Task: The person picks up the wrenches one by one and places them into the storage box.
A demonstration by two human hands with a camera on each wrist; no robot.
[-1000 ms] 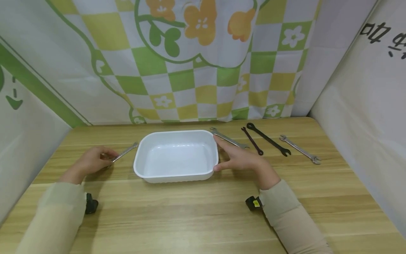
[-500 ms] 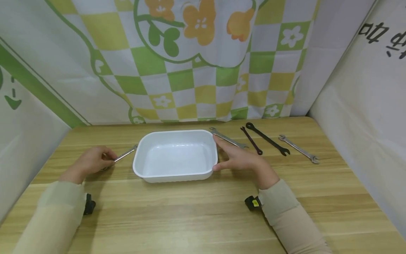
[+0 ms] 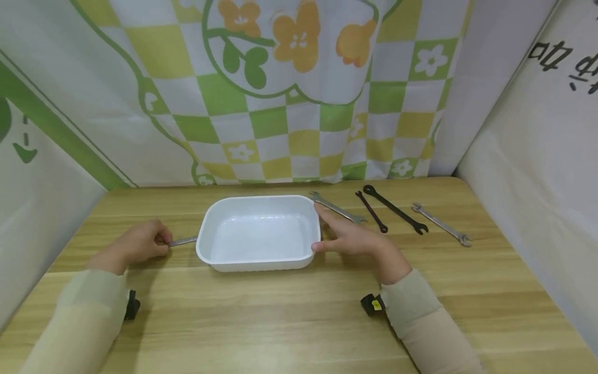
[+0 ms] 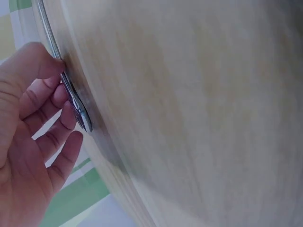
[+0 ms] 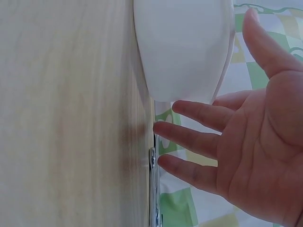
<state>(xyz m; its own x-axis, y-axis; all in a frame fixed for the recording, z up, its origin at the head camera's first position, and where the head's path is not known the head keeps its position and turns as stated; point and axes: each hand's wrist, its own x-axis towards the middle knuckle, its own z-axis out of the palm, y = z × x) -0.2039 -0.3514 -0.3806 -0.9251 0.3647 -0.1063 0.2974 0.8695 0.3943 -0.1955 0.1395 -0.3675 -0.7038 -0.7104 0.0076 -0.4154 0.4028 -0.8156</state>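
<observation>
My left hand [image 3: 137, 242] pinches a silver wrench [image 3: 183, 241] between thumb and fingertips, left of a white rectangular dish [image 3: 259, 264]. The far end of the wrench reaches the dish's left side in the head view, while its near end is hidden by the hand. In the left wrist view one rounded end of the wrench [image 4: 80, 113] shows below the thumb, close over the tabletop. My right hand [image 3: 352, 236] rests at the dish's right side, fingers spread and fairly straight, thumb and fingertips at the rim.
Right of the dish lie a silver wrench [image 3: 337, 209] partly behind the right hand, a short dark wrench [image 3: 372, 212], a long black wrench [image 3: 395, 209] and another silver wrench [image 3: 441, 224]. A patterned curtain [image 3: 266, 119] hangs behind the wooden table [image 3: 261, 322].
The wrench in my left hand has swung from a diagonal to nearly level, its far end coming down toward the dish's left side. The right hand and dish stay in place.
</observation>
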